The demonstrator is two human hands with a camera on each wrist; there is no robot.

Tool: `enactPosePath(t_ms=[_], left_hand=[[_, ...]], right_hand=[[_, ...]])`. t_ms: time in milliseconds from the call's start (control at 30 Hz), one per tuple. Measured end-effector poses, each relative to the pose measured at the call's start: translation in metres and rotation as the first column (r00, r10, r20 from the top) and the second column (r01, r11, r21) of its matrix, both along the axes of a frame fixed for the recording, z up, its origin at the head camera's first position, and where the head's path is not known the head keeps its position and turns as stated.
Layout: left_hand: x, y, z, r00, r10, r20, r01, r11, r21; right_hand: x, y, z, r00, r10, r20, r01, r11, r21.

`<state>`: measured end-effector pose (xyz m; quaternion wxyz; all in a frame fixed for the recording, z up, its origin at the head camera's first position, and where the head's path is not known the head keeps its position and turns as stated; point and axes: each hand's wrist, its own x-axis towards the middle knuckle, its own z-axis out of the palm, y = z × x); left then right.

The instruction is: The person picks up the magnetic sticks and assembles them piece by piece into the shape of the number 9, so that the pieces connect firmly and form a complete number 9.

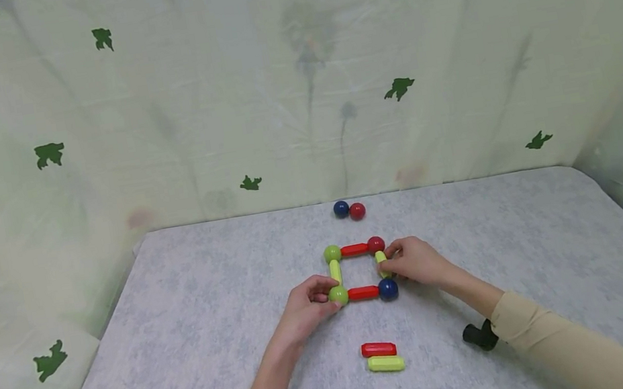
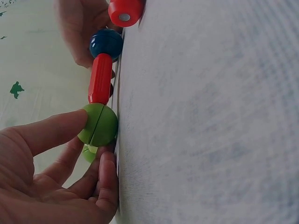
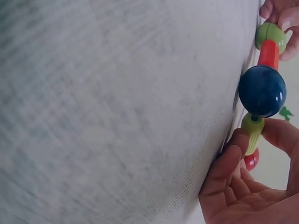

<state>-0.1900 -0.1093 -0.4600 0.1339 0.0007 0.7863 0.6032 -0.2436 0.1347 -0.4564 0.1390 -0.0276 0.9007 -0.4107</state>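
Note:
Balls and faceted rods form a square on the table. My left hand (image 1: 305, 309) pinches the near-left green ball (image 2: 99, 124), thumb on one side and fingers on the other. My right hand (image 1: 416, 261) pinches the right-side green rod (image 3: 252, 135) between thumb and fingers, its end close to the blue ball (image 3: 262, 91). A red rod (image 1: 363, 293) links the held green ball and the blue ball. Along the left runs another green rod (image 1: 335, 271), up to the far green ball (image 1: 332, 254). The far side has a red rod (image 1: 354, 249) and a red ball (image 1: 376, 244).
Nearer me, a loose red rod (image 1: 379, 349) lies beside a loose green rod (image 1: 386, 363). By the table's far edge sit a second blue ball (image 1: 341, 209) and a second red ball (image 1: 357, 211). A leaf-printed curtain (image 1: 181, 106) hangs behind the table (image 1: 189, 350).

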Motion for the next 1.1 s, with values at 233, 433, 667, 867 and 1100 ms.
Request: enactPosePath(t_ms=[233, 433, 667, 867, 1100], left_hand=[[0.0, 0.0, 0.0, 1.0, 0.001, -0.001, -0.001, 1.0, 0.001], [0.001, 0.001, 0.002, 1.0, 0.005, -0.009, -0.005, 1.0, 0.008], [0.003, 0.002, 0.005, 1.0, 0.011, -0.01, -0.011, 1.0, 0.015], [0.003, 0.003, 0.004, 1.0, 0.016, -0.005, -0.016, 1.0, 0.009], [0.002, 0.002, 0.004, 1.0, 0.012, -0.009, -0.012, 1.0, 0.011]], right_hand=[[0.003, 0.0, 0.003, 1.0, -0.003, 0.015, 0.003, 1.0, -0.031], [0.006, -0.001, 0.003, 0.999, -0.011, 0.04, 0.013, 0.998, -0.065], [0.008, -0.002, 0.002, 0.998, -0.033, 0.049, 0.037, 0.997, -0.066], [0.016, -0.001, 0.003, 0.998, -0.036, 0.051, 0.04, 0.995, -0.089], [0.033, 0.0, 0.007, 0.998, -0.047, 0.049, 0.053, 0.99, -0.128]])
